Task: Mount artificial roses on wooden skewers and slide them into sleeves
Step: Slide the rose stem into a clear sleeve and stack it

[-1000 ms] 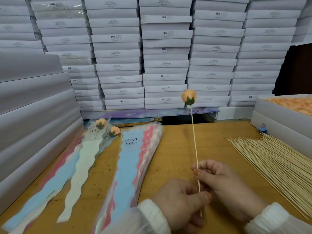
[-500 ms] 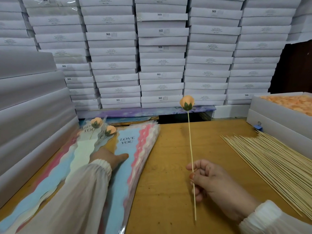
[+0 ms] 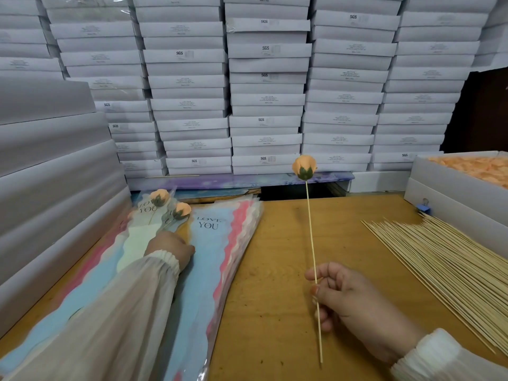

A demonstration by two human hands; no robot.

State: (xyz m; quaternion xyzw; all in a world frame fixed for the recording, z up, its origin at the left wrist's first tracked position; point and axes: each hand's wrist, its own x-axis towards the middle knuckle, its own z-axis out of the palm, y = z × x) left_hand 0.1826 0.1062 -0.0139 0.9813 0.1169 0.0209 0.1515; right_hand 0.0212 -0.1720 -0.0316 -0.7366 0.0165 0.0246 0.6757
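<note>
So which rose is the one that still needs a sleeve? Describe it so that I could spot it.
Start at the wooden table. Above its middle, the right hand holds a skewer upright with an orange rose on top. The other two roses lie flat in sleeves at the left.

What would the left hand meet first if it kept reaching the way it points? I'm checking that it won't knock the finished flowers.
The left hand lies on the stack of sleeves, pointing forward. Straight on, it would probably first meet the nearer sleeved rose; depth is uncertain.
</note>
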